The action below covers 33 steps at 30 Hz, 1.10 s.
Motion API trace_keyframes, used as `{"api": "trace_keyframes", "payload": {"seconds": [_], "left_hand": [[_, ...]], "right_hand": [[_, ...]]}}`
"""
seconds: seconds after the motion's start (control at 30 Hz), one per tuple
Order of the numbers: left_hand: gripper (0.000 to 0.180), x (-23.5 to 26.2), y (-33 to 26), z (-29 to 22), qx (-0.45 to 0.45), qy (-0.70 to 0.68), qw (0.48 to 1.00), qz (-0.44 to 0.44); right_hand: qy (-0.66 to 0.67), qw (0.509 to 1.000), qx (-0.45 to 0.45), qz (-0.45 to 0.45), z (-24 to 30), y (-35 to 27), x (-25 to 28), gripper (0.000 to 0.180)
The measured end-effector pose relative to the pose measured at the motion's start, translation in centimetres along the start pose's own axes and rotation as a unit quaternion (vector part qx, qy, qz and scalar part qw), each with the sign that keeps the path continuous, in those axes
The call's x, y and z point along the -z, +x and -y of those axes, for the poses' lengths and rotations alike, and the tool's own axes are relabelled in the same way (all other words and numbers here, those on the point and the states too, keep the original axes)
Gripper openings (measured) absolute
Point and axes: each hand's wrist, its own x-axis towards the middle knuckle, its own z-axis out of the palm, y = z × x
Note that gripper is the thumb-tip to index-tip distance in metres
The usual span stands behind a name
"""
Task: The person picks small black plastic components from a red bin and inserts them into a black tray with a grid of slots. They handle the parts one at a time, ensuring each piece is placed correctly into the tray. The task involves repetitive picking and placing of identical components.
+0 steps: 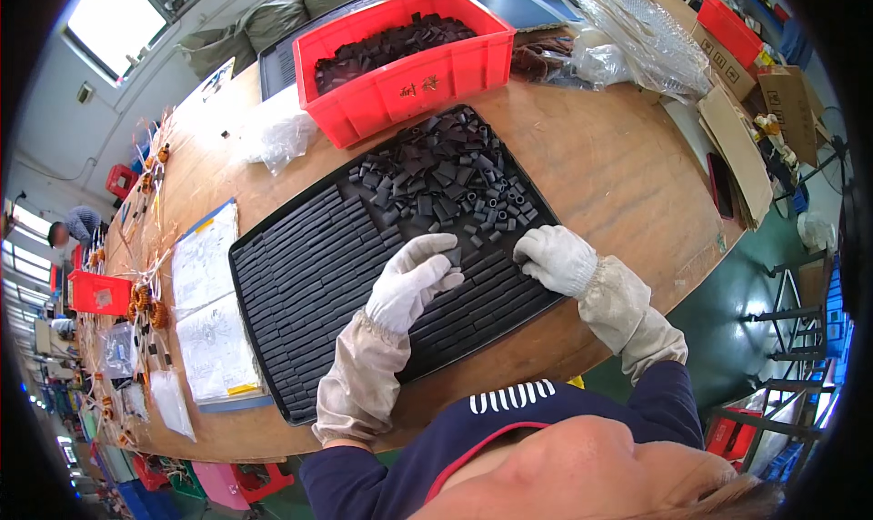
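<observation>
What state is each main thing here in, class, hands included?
Red rectangular plastic bin: open, black pieces inside.
Black rectangular tray: holds neat rows and loose black tubes.
White paper booklet: open, flat.
Left white-gloved hand: bent, holding small dark piece.
Right white-gloved hand: curled, holding unclear.

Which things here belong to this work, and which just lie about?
Apparently in use: black tray, loose black pieces, rowed black pieces, red bin of black pieces.

Seemingly just lying about: clear plastic wrap, clear bag, cardboard sheet.
</observation>
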Motion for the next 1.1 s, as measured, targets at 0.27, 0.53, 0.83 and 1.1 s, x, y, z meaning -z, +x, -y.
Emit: {"api": "trace_keyframes", "payload": {"seconds": [0.27, 0.53, 0.83, 1.1], "left_hand": [[0.032, -1.2, -0.5, 0.6, 0.022, 0.045, 0.999, -0.013], [0.040, -1.6, -0.9, 0.9, 0.027, 0.083, 0.996, -0.019], [0.044, -1.7, -0.8, 1.1, 0.056, 0.179, 0.982, -0.019], [0.038, -1.2, -0.6, 1.3, 0.049, 0.236, 0.969, -0.048]], "right_hand": [[0.094, 0.963, 0.094, -0.235, 4.6, 3.5, 2.0, 0.039], [0.109, 0.940, 0.138, -0.292, 4.9, 4.5, -1.6, 0.041], [0.053, 0.940, 0.183, -0.282, 4.0, 4.4, -1.8, 0.043], [0.184, 0.924, 0.148, -0.301, 4.2, 4.4, -1.0, 0.037]]}}
